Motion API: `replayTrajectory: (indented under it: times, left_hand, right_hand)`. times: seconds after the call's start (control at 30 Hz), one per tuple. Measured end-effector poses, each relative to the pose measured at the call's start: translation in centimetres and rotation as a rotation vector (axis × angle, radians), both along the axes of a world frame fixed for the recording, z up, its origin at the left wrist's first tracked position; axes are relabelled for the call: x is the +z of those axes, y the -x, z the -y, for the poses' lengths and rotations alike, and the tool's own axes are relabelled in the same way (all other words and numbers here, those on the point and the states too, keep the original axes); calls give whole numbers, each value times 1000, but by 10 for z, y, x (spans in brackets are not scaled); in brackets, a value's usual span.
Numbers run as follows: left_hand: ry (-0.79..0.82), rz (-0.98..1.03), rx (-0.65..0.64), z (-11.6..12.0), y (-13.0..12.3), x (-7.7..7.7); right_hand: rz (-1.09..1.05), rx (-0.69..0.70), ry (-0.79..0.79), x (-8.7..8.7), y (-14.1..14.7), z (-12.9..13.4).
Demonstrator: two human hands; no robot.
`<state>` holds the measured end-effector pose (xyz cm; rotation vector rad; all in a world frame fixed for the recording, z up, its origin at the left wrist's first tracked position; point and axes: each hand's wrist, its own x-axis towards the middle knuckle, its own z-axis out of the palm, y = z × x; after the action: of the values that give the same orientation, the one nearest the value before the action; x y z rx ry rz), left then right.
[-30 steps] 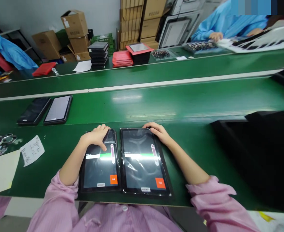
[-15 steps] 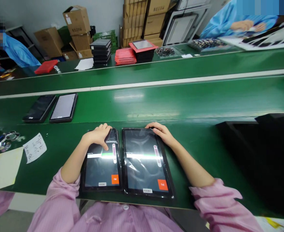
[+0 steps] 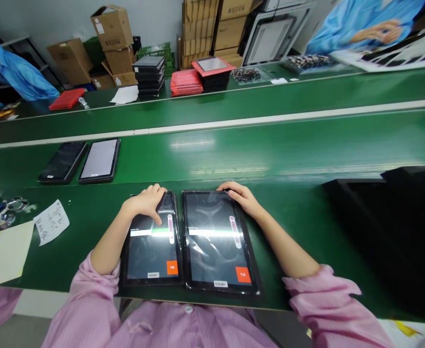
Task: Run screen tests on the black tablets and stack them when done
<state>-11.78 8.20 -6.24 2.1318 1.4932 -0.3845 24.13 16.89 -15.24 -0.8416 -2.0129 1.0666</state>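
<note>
My left hand (image 3: 145, 202) lies across the top of the left tablet (image 3: 150, 258), its fingers loosely spread over the upper edge and my thumb standing apart on the screen. My right hand (image 3: 242, 197) is at the top right corner of the right tablet (image 3: 212, 251), fingers bent over the edge; I cannot tell whether they grip it or merely rest there. The two tablets lie flat, side by side, on the green table (image 3: 288, 232) right in front of me, each showing an orange square (image 3: 172, 267) marked "Fail" near its lower right corner. Farther off to the left, a dark-screened tablet (image 3: 63, 162) sits next to a pale-screened tablet (image 3: 99, 159). Nearer on that side, a handwritten slip (image 3: 52, 223) lies beside a yellowish sheet (image 3: 6, 253), while a black box (image 3: 397, 241) stands to my right. Across from me sits a co-worker in blue (image 3: 361, 24).
</note>
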Motion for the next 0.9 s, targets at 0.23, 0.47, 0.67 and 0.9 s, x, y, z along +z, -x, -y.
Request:
replayTrajectory:
  times: [0.23,0.47,0.67,0.9]
  left_hand:
    - [7,1,0,0,0,0]
    - [7,-13,-9,0,2,-1]
    - [12,11,-7,-2,2,-2]
    - [-197,101,96,64,42,28]
  right_hand:
    - [-2,1,-4,-2,0,-1]
    - [-1,-11,-1,-1,0,0]
    - [-2,-11,20,-1,2,-4]
    - [197,-115,-262,38,0,61]
